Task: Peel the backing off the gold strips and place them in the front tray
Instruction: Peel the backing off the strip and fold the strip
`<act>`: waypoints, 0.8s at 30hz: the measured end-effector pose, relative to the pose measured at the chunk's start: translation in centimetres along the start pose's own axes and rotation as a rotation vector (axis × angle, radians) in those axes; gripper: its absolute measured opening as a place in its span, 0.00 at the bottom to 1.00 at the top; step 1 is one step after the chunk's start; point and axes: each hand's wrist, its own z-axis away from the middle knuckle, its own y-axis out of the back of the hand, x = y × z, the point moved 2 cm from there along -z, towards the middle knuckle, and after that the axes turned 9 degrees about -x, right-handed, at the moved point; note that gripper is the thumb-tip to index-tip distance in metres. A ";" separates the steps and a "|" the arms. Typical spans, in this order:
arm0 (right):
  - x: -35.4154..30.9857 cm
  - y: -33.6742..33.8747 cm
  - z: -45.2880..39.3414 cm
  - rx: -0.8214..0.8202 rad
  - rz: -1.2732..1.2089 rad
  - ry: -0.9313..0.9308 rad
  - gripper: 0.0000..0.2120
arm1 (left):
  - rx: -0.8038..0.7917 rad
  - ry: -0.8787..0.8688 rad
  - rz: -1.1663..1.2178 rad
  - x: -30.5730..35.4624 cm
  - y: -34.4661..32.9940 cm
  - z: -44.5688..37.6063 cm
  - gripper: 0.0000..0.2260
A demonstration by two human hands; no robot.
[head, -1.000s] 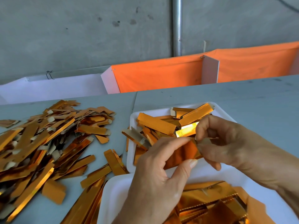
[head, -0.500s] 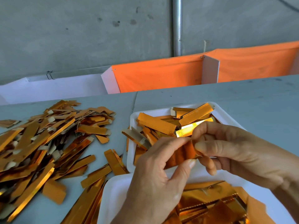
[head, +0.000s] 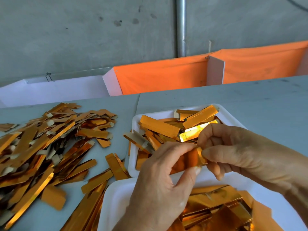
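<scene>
My left hand (head: 160, 185) pinches a shiny gold strip (head: 187, 160) between thumb and fingers, above the gap between two white trays. My right hand (head: 233, 150) pinches the strip's right end (head: 202, 156), which is bent up and curled back. The near white tray (head: 115, 200) at the bottom holds gold foil pieces. The farther white tray (head: 135, 124) holds several gold strips, partly hidden by my hands.
A large heap of gold strips with pale tabs (head: 41, 147) covers the grey table on the left. Loose strips (head: 115, 165) lie between heap and trays. Orange cloth bins (head: 166, 75) and a white bin (head: 58, 90) stand behind the table, against a concrete wall.
My right hand has closed in on the strip's right end and folded it up and back. My left hand keeps its hold in nearly the same place.
</scene>
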 end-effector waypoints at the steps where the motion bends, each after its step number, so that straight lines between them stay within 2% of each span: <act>1: 0.1 0.1 0.0 0.009 -0.004 -0.005 0.05 | 0.001 0.001 -0.004 0.0 0.0 0.0 0.15; 12: -0.1 0.0 0.2 0.049 -0.026 -0.005 0.05 | 0.018 -0.001 -0.004 -0.1 -0.1 0.0 0.15; 20: 0.1 0.0 0.0 0.099 0.124 0.007 0.10 | 0.048 0.039 -0.119 -0.4 -0.2 0.3 0.17; 24: 0.3 0.2 0.0 0.057 0.089 0.060 0.05 | 0.073 0.027 -0.168 -0.4 -0.2 0.3 0.18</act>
